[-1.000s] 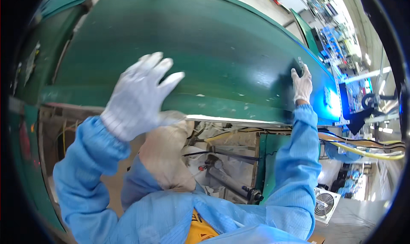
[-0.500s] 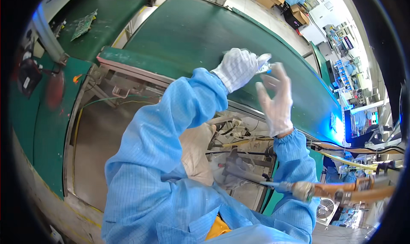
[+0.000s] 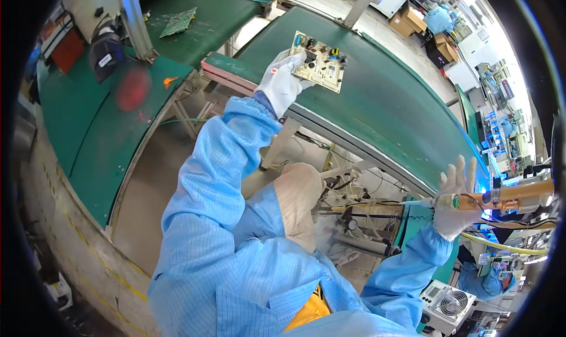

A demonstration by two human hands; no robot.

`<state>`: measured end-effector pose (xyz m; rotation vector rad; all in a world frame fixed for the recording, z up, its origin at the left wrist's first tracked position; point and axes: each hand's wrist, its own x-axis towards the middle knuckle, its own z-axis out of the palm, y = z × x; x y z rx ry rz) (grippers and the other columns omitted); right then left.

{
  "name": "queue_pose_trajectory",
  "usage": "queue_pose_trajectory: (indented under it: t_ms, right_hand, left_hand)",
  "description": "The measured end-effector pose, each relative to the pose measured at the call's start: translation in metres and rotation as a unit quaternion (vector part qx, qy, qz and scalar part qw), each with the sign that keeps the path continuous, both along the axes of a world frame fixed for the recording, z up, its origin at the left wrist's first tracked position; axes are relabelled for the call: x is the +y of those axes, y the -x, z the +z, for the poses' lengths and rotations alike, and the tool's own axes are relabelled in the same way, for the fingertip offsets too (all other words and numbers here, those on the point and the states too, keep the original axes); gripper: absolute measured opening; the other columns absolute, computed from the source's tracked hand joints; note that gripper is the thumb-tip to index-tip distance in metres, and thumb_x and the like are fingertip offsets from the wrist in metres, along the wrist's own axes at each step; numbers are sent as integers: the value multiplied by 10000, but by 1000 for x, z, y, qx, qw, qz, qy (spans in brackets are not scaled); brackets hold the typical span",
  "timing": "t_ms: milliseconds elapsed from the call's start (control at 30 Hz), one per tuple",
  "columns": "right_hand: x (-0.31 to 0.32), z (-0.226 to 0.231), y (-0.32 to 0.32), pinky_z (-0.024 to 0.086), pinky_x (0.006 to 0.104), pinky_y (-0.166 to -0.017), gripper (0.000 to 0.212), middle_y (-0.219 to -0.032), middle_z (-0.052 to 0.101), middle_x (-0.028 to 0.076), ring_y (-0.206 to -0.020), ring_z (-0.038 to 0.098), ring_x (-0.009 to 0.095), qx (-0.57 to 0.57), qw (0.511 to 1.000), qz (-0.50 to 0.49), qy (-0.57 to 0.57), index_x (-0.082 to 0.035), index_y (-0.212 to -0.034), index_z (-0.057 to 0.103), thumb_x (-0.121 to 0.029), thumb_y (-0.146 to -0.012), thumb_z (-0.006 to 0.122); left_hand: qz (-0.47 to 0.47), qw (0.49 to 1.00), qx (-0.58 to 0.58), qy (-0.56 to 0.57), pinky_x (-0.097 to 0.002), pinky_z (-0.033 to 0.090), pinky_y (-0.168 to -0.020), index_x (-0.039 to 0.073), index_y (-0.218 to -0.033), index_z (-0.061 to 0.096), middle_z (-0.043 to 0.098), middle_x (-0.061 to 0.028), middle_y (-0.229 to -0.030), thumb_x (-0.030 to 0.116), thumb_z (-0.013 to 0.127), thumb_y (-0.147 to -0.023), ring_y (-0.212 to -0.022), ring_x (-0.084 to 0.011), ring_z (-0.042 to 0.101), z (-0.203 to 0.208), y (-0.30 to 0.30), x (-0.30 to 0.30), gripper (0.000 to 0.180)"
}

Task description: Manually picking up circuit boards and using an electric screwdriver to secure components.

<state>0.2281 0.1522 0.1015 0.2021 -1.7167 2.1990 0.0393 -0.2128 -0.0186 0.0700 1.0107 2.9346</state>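
Reaching across the green worktop (image 3: 383, 95), the gloved left hand (image 3: 282, 80) pinches a pale circuit board (image 3: 320, 61); the right hand (image 3: 457, 198), fingers spread, rests against an orange power screwdriver (image 3: 495, 198).

We find an electronics assembly plant. A long green conveyor belt (image 3: 377, 95) runs from 12 o'clock toward 3 o'clock, with a populated circuit board (image 3: 321, 61) lying on it and a second board (image 3: 184, 21) on the green worktop (image 3: 88, 130) at 11 o'clock. We note the blue anti-static smock (image 3: 224, 248) and white gloves, a powered screwdriver (image 3: 501, 196) on a hose at 3 o'clock, cardboard boxes (image 3: 407, 21) at 1 o'clock, and further smocked workers along stations at 2 o'clock.
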Motion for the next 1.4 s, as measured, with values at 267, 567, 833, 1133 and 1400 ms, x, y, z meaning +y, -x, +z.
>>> queue_pose_trajectory:
  t_ms: [267, 567, 833, 1133, 1400]
  right_hand:
    - [-68, 1, -25, 374, 413, -1011, 1044, -1409, 335, 269, -1177, 494, 331, 107, 985, -15, -132, -39, -1459, 178, -712, -755, 555]
    - [-104, 11, -25, 443, 252, -718, 597, -1221, 549, 177, -778, 559, 145, 55, 997, -7, -49, -31, -1415, 315, -414, -969, 414]
    - [-111, 5, -3, 360, 201, -583, 568, -1088, 619, 133, -666, 481, 89, 28, 995, -93, -24, 14, -1356, 410, -385, -955, 458]
    - [-106, 6, 1, 330, 177, -534, 535, -996, 580, 54, -645, 446, 45, 31, 996, -78, 19, -16, -1341, 439, -380, -951, 484]
    - [-115, 7, 3, 306, 167, -507, 522, -928, 574, 16, -622, 429, 36, 24, 996, -79, 36, -18, -1316, 462, -364, -932, 535]
  left_hand:
    - [-46, 991, 22, -122, -534, 489, -918, -32, -1110, 466, 547, -191, -1126, -35, 450, -856, -1088, -350, 567, -16, -52, -43, 254]
    - [-48, 992, -18, -112, -530, 414, -1001, -8, -1322, 395, 502, -213, -1278, 68, 479, -871, -1163, -394, 509, -10, -126, -99, 465]
    - [92, 992, 24, -77, -422, 502, -893, 77, -1279, 434, 595, -134, -1091, -63, 504, -755, -992, -301, 616, -28, -196, -147, 546]
    - [340, 940, -11, 29, -370, 523, -867, 64, -1296, 407, 572, -133, -1135, -93, 499, -736, -1029, -257, 602, -33, -237, -225, 589]
    - [417, 881, -25, 221, -325, 493, -772, -38, -849, 578, 586, -101, -890, -29, 583, -768, -866, -228, 591, -59, -231, -265, 81]
